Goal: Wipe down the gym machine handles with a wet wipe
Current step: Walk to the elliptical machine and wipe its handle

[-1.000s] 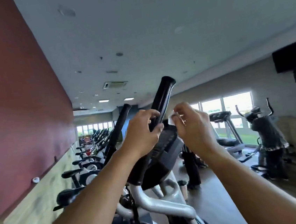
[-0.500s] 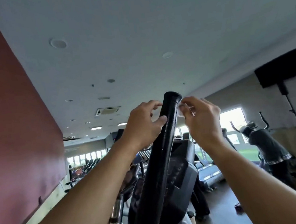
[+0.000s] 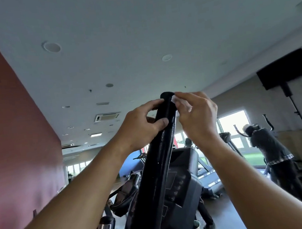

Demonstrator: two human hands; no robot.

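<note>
Up near the ceiling line, both hands are meeting at the top of a black handle [image 3: 162,161] that is rising tilted from the machine's console [image 3: 183,181]. The left hand [image 3: 138,128] is curling around the handle just under its cap, thumb pressing across the front and fingers wrapping behind. The right hand [image 3: 197,117] is pinching a small white wipe [image 3: 174,100] between thumb and fingertips, holding it against the right side of the handle's top end. Farther right, another person [image 3: 273,150] is standing at a machine by the window [image 3: 235,126].
</note>
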